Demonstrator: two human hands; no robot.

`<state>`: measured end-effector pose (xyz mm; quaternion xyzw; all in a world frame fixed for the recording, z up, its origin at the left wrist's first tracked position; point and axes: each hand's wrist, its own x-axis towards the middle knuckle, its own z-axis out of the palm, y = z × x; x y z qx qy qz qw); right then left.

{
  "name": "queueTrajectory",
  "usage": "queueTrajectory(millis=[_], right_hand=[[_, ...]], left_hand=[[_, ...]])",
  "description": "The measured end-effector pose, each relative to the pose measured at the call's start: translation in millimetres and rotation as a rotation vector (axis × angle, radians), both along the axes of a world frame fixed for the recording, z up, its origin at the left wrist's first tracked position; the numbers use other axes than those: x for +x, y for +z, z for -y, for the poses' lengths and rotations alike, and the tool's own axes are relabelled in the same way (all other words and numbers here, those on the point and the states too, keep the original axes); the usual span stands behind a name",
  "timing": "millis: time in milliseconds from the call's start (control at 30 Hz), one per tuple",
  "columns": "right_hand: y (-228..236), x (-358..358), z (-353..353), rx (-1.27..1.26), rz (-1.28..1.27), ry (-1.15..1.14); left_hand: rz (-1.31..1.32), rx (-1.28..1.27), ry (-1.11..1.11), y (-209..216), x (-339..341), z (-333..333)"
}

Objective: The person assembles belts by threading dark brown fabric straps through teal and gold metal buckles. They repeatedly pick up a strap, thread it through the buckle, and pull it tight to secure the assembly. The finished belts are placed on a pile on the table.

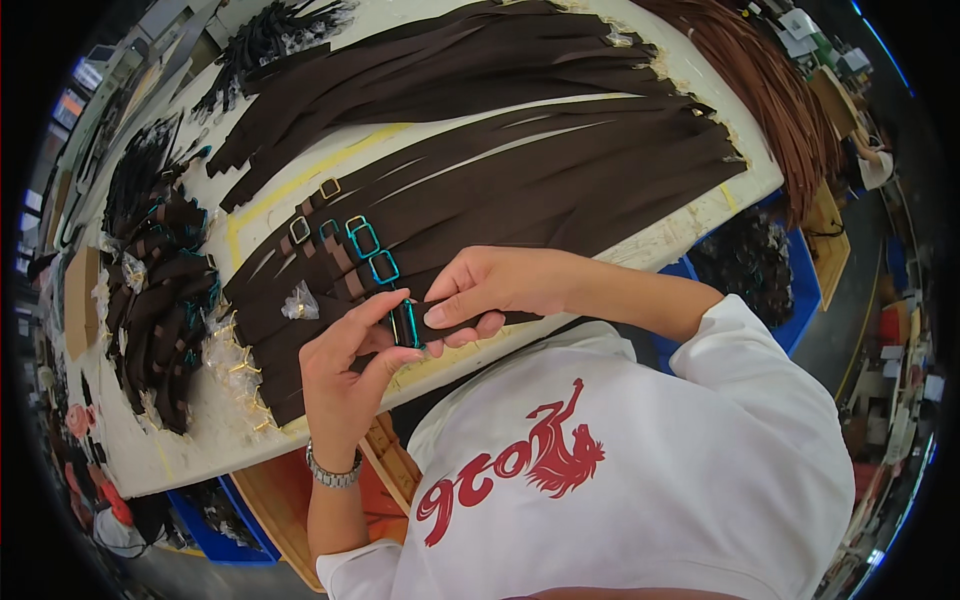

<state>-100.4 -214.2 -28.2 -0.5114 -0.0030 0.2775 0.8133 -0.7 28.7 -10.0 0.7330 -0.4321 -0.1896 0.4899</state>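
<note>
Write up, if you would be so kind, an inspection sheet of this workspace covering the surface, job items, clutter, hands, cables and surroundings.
Surface: pale table with yellow tape, largely covered by dark brown straps.
Job's things: a dark strap with a turquoise-edged buckle is in hand; more turquoise buckles lie just beyond.
Clutter: crumpled clear plastic on the straps; a tangled dark heap at the left.
Hands: left fingers pinch the buckle; right fingers grip the strap beside it.
Cables: nothing seen.
Surroundings: reddish-brown straps at the table's far right, a blue bin below; farther details blurred.
</note>
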Motion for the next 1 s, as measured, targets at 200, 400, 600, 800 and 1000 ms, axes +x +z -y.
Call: queueTrajectory(millis=[200, 400, 600, 800, 1000], right_hand=[[4.2, -11.9, -11.8, -0.065, -0.021, -0.041], [2.0, -12.7, -16.4, -0.036, -0.035, -0.082], [-4.6, -12.4, -17.0, -0.034, -0.012, -0.043], [14.0, -13.1, -18.7, -0.313, 0.247, -0.182], [1.9, 8.9, -19.9, -0.077, 0.463, -0.155]], left_hand=[[-0.277, -0.037, -0.042, -4.8, -6.6, 3.3], [-0.224, 0.033, -0.021, -3.1, 1.0, -3.5], [-0.351, -0.027, -0.017, 2.5, -8.5, 1.1], [0.114, -0.04, -0.055, 17.5, 0.4, 4.4], [0.261, -0.036, -0.01, 31.6, 2.3, 11.5]])
